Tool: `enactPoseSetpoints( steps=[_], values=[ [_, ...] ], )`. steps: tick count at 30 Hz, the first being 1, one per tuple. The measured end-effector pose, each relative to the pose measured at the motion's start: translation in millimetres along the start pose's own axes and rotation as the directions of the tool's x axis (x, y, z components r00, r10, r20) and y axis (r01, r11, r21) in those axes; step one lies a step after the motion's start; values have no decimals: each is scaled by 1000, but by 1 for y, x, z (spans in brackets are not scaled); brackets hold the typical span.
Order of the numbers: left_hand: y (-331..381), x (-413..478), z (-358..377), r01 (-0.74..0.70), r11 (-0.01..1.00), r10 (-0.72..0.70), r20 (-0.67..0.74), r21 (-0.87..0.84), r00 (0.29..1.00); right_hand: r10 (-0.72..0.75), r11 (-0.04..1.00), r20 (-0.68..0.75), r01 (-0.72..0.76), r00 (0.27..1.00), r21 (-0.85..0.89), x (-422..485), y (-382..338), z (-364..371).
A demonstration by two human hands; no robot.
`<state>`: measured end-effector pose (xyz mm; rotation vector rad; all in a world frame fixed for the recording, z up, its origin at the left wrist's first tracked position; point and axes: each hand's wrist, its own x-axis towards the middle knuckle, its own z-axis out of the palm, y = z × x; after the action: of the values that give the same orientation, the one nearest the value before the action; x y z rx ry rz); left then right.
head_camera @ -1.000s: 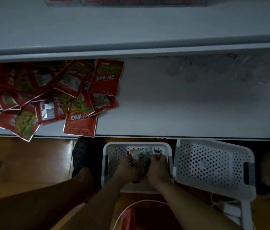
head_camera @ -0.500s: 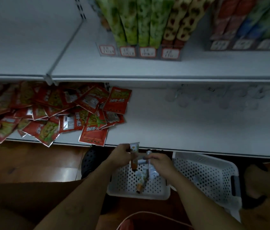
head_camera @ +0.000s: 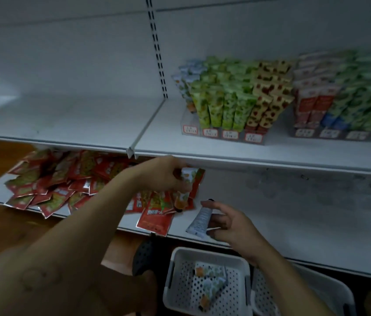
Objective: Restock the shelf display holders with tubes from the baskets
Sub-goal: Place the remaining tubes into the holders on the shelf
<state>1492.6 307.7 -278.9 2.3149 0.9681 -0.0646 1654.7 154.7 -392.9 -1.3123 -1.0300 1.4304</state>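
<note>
My left hand (head_camera: 164, 174) grips an orange-and-white tube (head_camera: 184, 190) upright, just under the edge of the upper shelf. My right hand (head_camera: 230, 222) holds a white tube (head_camera: 199, 221) with its black cap up, in front of the lower shelf. Below them a white perforated basket (head_camera: 175, 265) on the floor holds a few more tubes (head_camera: 209, 283). On the upper shelf a clear display holder (head_camera: 227, 133) stands packed with green, yellow and bluish tubes; a second holder (head_camera: 330, 133) lies to its right.
A heap of red snack packets (head_camera: 66, 185) covers the left of the lower shelf (head_camera: 294, 224). A second white basket (head_camera: 330, 290) sits right of the first. A dark shoe (head_camera: 143, 256) is beside the basket on the wooden floor. The upper shelf's left bay (head_camera: 66, 119) is bare.
Both hands have risen out of the basket, each with a tube, up to lower-shelf height. My view has tilted upward, bringing the upper shelf's holders into sight.
</note>
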Motion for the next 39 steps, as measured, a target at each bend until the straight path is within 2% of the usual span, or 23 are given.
enactPoseSetpoints(
  steps=[2,6,8,10,14,18,20,24,27,31,33,35,39],
  values=[
    [13,-4,-24,-36,999,37,-35,23,999,-54,999,-137,53,989,-13,1,-21,7],
    [36,-5,-67,-165,985,153,-181,-57,972,-152,988,-203,142,967,-63,-2,-75,17],
    [42,1,-82,-205,976,178,-260,-80,949,-288,942,-271,221,918,-252,1,-106,17],
    [43,9,-96,-238,966,196,-314,-100,929,-429,846,-309,258,849,-466,9,-138,11],
    [41,22,-118,-286,949,218,-376,-135,901,-533,745,-246,311,810,-590,27,-196,9],
    [30,34,-134,-324,928,209,-465,-182,860,-632,628,-229,317,740,-711,55,-234,9],
    [21,43,-140,-333,924,197,-510,-189,837,-632,588,-213,282,745,-758,69,-248,9],
    [4,61,-149,-364,919,213,-584,-153,783,-677,394,-168,161,716,-905,91,-276,11],
    [-3,71,-147,-376,916,238,-565,-138,790,-680,333,-140,134,720,-933,103,-287,17],
    [-9,81,-147,-392,892,199,-583,-226,788,-669,250,-64,142,741,-958,110,-290,25],
    [-11,85,-145,-380,903,214,-556,-201,803,-697,200,-49,128,716,-971,111,-293,26],
    [-14,88,-138,-367,907,209,-538,-205,816,-719,103,-19,80,695,-992,112,-296,27],
    [-21,89,-129,-367,903,176,-586,-224,791,-651,-213,110,-41,751,-976,114,-293,29]
  ],
)
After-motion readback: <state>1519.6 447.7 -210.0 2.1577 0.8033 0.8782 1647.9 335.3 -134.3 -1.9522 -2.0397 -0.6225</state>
